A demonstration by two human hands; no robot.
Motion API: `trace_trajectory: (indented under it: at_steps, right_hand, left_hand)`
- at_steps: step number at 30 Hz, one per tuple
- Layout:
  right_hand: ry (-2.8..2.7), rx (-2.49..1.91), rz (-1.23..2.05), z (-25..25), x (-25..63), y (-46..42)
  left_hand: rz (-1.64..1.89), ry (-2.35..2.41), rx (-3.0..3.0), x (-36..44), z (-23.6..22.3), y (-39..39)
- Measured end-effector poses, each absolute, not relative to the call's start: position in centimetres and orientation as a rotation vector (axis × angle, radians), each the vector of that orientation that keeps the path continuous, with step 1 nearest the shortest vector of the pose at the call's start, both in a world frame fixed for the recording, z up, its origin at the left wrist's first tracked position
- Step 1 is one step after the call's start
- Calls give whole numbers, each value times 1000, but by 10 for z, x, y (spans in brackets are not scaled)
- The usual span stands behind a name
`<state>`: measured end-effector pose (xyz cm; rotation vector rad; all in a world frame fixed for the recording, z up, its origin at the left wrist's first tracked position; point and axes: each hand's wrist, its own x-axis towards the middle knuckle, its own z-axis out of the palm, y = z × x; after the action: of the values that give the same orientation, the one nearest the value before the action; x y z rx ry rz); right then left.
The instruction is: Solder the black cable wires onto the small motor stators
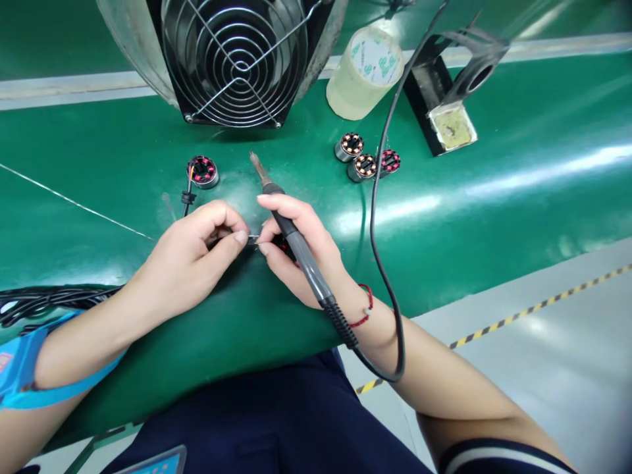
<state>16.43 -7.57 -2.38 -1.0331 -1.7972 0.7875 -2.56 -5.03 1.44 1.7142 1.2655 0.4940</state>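
Green worktop, a guarded fan at its far edge, lies beneath two bare hands near the near edge. The left hand pinches a dark lead; the right hand closes thumb and fingertip at its other end, beside a mostly hidden red-spotted part, and also grips a soldering iron, tip pointing towards the far edge. If hot, that tip could burn fingers or scorch the lead should the wrist roll. Snagging the cord, which crosses the wound cores, might jerk the iron or topple them.
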Motion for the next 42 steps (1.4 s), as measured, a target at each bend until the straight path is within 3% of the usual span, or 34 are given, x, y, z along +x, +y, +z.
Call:
trace_trajectory:
  at_steps: [22, 37, 42]
  right_hand:
    - [-1939, -1074, 772, -26, 169, -71]
    - [-1577, -1278, 651, 2, 182, -106]
    - [-1439, -1188, 604, -10, 181, -132]
  left_hand:
    - [457, 1250, 1873, -25, 9, -45]
    - [486, 1272, 1823, -20, 8, -44]
    - [467, 1291, 1809, -20, 7, -45]
